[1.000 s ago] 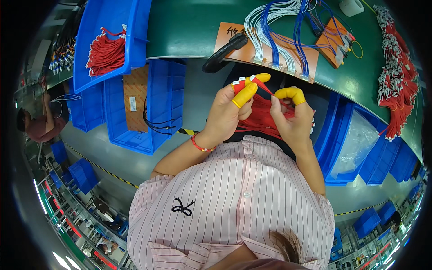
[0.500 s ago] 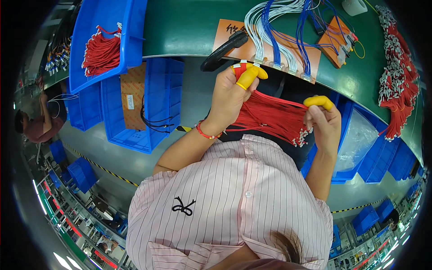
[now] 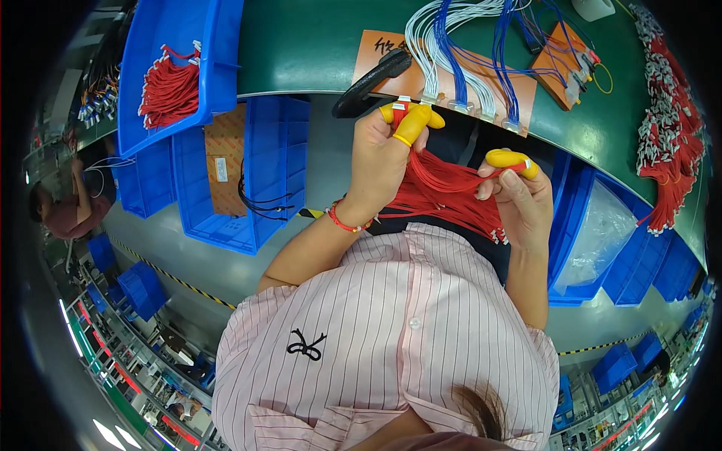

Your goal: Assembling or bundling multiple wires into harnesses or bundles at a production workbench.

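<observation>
The left hand (image 3: pixel 380 161), yellow cots on 2 fingertips, pinches the far end of a red wire bundle (image 3: pixel 444 197) near the green bench edge (image 3: pixel 301 68). The bundle's long axis slants rightward and nearer, where the right hand (image 3: pixel 523 207) grips 1 strand.

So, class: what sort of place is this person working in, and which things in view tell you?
Probably a factory assembly line for wiring. A bundle of red wires is in both hands, blue bins hold more, and white and blue wires lie on the green bench.
</observation>
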Demonstrator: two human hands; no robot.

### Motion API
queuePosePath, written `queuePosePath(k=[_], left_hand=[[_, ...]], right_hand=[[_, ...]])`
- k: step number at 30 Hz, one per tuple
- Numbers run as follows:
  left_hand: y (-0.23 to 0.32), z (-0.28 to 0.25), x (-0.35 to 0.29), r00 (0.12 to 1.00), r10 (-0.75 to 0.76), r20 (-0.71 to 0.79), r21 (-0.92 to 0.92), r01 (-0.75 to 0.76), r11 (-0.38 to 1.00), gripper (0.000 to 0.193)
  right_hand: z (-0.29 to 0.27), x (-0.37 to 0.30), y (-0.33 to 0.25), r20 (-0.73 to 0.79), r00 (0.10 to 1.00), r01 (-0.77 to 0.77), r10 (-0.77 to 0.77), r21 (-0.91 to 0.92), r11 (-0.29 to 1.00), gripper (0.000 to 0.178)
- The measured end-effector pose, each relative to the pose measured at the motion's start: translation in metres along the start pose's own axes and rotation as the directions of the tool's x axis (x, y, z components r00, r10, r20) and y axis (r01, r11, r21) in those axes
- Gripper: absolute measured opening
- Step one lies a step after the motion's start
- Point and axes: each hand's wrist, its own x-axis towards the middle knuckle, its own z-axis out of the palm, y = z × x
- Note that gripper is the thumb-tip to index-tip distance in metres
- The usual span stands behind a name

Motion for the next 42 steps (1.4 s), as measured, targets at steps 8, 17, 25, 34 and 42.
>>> queuePosePath(k=[8, 17, 25, 34, 42], left_hand=[[0.001, 0.006, 0.001, 0.996, -0.084, -0.007, -0.198, 0.081, 0.977, 0.022], [0.017, -0.023, -0.003, 0.902, -0.357, 0.241, -0.388, 0.427, 0.817, 0.043], [0.014, -0.026, -0.008, 0.865, -0.414, 0.282, -0.445, 0.5, 0.743, 0.039], [0.013, -0.03, -0.008, 0.878, -0.411, 0.245, -0.404, 0.478, 0.78, 0.044], [0.008, -0.03, -0.007, 0.875, -0.396, 0.278, -0.409, 0.481, 0.775, 0.043]], right_hand=[[0.006, 0.006, 0.002, -0.11, 0.994, -0.049, 0.014, -0.323, 0.945, 0.033], [0.009, 0.019, -0.004, -0.23, 0.973, -0.047, -0.037, -0.35, 0.936, 0.031], [0.007, 0.022, -0.006, -0.229, 0.972, -0.11, 0.054, -0.24, 0.965, 0.03], [0.015, 0.021, -0.004, -0.295, 0.955, -0.068, -0.002, -0.228, 0.971, 0.029], [0.014, 0.022, -0.005, -0.289, 0.957, -0.079, 0.027, -0.169, 0.982, 0.03]])
